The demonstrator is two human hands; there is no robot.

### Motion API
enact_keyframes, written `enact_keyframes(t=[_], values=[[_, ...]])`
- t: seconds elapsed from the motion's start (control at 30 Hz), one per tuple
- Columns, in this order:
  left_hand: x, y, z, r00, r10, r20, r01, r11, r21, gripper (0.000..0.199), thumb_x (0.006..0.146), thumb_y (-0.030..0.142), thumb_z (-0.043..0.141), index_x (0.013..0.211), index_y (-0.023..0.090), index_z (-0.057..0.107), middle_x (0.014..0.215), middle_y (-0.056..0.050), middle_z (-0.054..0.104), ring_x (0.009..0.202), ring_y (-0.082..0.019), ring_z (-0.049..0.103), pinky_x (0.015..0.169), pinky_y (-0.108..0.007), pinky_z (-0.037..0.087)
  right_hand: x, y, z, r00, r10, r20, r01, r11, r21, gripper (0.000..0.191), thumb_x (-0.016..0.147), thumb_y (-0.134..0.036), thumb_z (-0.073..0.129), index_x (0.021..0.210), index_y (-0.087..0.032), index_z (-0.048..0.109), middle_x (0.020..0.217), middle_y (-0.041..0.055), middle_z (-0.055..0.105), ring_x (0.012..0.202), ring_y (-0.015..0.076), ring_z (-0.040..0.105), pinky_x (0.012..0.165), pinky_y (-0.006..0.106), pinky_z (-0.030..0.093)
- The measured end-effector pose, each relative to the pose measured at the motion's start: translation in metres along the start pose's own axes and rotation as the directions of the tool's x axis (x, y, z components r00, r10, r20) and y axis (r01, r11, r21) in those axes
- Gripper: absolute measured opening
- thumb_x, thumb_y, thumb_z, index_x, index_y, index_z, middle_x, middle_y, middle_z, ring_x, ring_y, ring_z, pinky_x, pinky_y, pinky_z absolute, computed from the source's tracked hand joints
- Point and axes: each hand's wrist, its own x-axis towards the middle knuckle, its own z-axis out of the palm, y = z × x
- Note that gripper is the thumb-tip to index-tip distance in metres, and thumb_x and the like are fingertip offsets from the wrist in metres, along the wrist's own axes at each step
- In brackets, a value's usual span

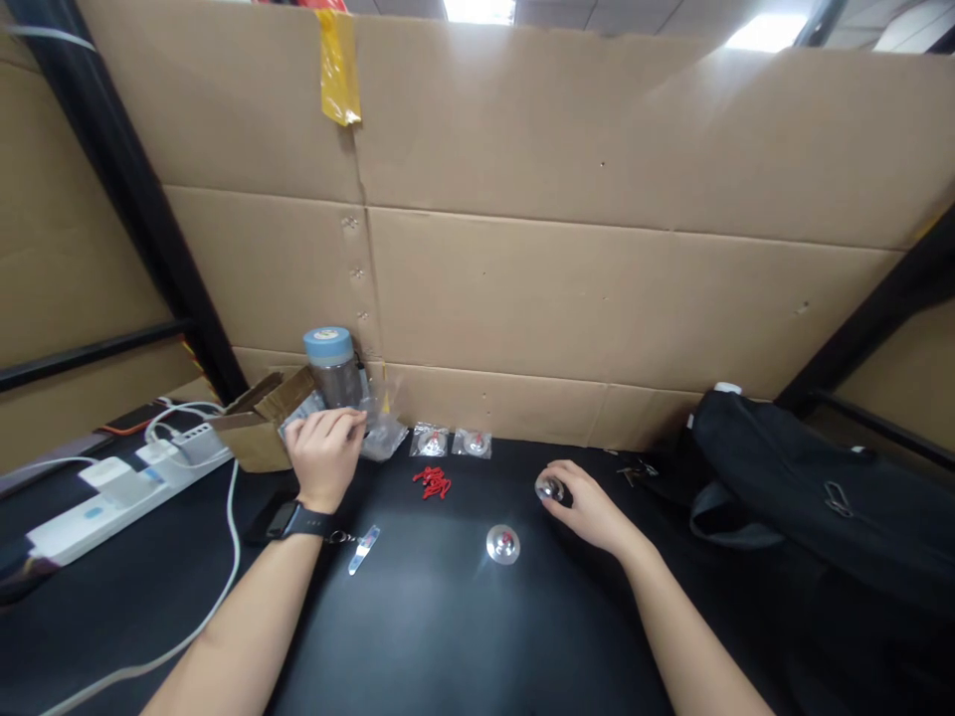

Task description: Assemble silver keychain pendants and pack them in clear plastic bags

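Observation:
My right hand [578, 502] is closed round a small shiny metal disc [550, 488], right of centre on the black table. A second shiny round disc with a red centre [502, 544] lies on the table to its left. My left hand [326, 452] is raised beside the open cardboard box, its fingers bent together; whether they hold anything is hidden. Red cords [432, 482] lie in a small heap between my hands. Behind them are two bagged discs, one on the left [430, 441] and one on the right [473, 444]. Near my left wrist lies a shiny flat strip [364, 550].
An open cardboard box [254, 444], a blue-lidded jar [332, 366] and clear plastic bags [383, 435] stand at the back left. A white power strip [90, 519] with cables is far left. A black bag [813, 477] fills the right side, before a cardboard wall [522, 298].

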Motion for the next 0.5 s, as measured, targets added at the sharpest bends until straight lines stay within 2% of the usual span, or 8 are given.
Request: enact_keyframes(t=[0.07, 0.1, 0.17, 0.23, 0.3, 0.4, 0.5], values=[[0.002, -0.002, -0.001, 1.000, -0.021, -0.010, 0.021, 1.000, 0.022, 0.020, 0.098, 0.027, 0.052, 0.085, 0.021, 0.066, 0.102, -0.008, 0.077, 0.101, -0.027, 0.064, 0.094, -0.045, 0.029, 0.000, 0.001, 0.000, 1.000, 0.001, 0.001, -0.001, 1.000, 0.005, 0.025, 0.084, -0.019, 0.062, 0.109, -0.022, 0.067, 0.119, 0.0088, 0.062, 0.110, 0.0243, 0.060, 0.102, 0.042, 0.047], [0.003, -0.002, -0.002, 1.000, -0.008, 0.024, 0.007, 1.000, 0.024, 0.020, 0.097, 0.027, 0.053, 0.084, 0.021, 0.066, 0.101, -0.008, 0.076, 0.101, -0.028, 0.063, 0.094, -0.045, 0.029, 0.000, 0.001, 0.001, 1.000, 0.000, 0.002, 0.000, 1.000, 0.007, 0.026, 0.084, -0.019, 0.062, 0.109, -0.022, 0.067, 0.119, 0.0088, 0.062, 0.110, 0.0243, 0.060, 0.102, 0.042, 0.047], [0.005, -0.005, -0.002, 0.986, 0.052, 0.160, -0.054, 0.999, 0.006, 0.017, 0.095, 0.024, 0.055, 0.082, 0.022, 0.067, 0.098, -0.008, 0.076, 0.101, -0.028, 0.062, 0.091, -0.044, 0.029, 0.000, 0.003, 0.001, 1.000, -0.003, 0.006, 0.003, 1.000, 0.007, 0.027, 0.084, -0.019, 0.063, 0.109, -0.023, 0.067, 0.119, 0.0086, 0.062, 0.109, 0.0242, 0.060, 0.101, 0.042, 0.047], [0.007, -0.009, 0.000, 0.946, 0.100, 0.309, -0.099, 0.995, -0.019, 0.015, 0.091, 0.022, 0.058, 0.079, 0.023, 0.068, 0.095, -0.006, 0.077, 0.100, -0.028, 0.062, 0.087, -0.043, 0.029, 0.000, 0.004, 0.001, 1.000, -0.005, 0.013, 0.005, 1.000, 0.001, 0.027, 0.083, -0.019, 0.063, 0.110, -0.023, 0.068, 0.118, 0.0088, 0.062, 0.109, 0.0242, 0.061, 0.101, 0.042, 0.047], [0.007, -0.013, 0.001, 0.914, 0.100, 0.393, -0.096, 0.995, -0.029, 0.013, 0.088, 0.022, 0.060, 0.079, 0.024, 0.070, 0.095, -0.006, 0.078, 0.097, -0.028, 0.062, 0.084, -0.042, 0.028, 0.000, 0.005, 0.000, 1.000, -0.005, 0.017, 0.005, 1.000, -0.008, 0.027, 0.084, -0.019, 0.063, 0.111, -0.022, 0.068, 0.118, 0.0089, 0.062, 0.109, 0.0240, 0.061, 0.101, 0.041, 0.047], [0.009, -0.018, 0.000, 0.925, 0.075, 0.373, -0.070, 0.997, -0.028, 0.014, 0.091, 0.024, 0.059, 0.086, 0.025, 0.072, 0.099, -0.006, 0.078, 0.099, -0.028, 0.064, 0.083, -0.041, 0.028, -0.001, 0.006, 0.001, 1.000, -0.005, 0.019, 0.006, 1.000, -0.021, 0.027, 0.085, -0.020, 0.062, 0.111, -0.022, 0.067, 0.120, 0.0089, 0.061, 0.110, 0.0238, 0.060, 0.102, 0.041, 0.047], [0.010, -0.008, -0.006, 0.971, 0.072, 0.230, -0.063, 0.997, -0.045, 0.020, 0.097, 0.025, 0.053, 0.093, 0.025, 0.073, 0.105, -0.005, 0.077, 0.105, -0.027, 0.064, 0.089, -0.043, 0.027, -0.001, 0.008, 0.004, 1.000, -0.004, 0.022, 0.004, 1.000, -0.030, 0.030, 0.084, -0.020, 0.064, 0.114, -0.022, 0.066, 0.123, 0.0094, 0.059, 0.113, 0.0243, 0.059, 0.104, 0.041, 0.046]])
